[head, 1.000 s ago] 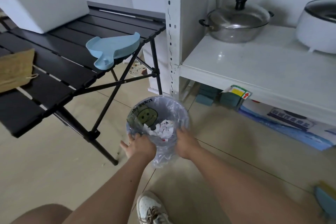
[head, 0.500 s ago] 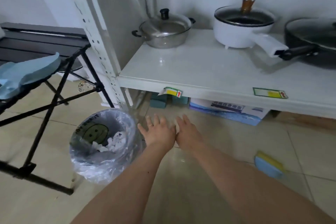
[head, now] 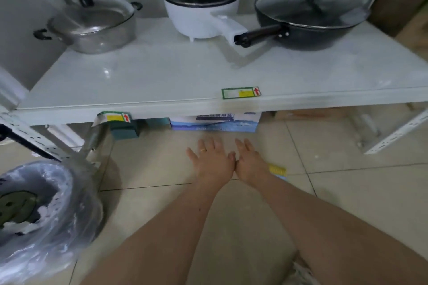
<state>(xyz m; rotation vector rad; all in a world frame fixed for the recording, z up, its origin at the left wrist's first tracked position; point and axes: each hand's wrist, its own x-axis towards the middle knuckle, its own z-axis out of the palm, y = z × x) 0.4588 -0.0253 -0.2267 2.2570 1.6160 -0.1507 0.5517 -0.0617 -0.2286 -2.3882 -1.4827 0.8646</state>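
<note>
Yellow scrubber beside flat, touching hands

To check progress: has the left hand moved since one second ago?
Yes. The left hand held the rim of the bin; now it is apart from the bin, to its right, open in front of the blue box.

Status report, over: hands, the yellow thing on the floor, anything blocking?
Both empty: left hand open, right hand open, side by side. Yellow-and-blue pad on the floor beside right hand, partly hidden. Lined bin off left, not blocking.
</note>
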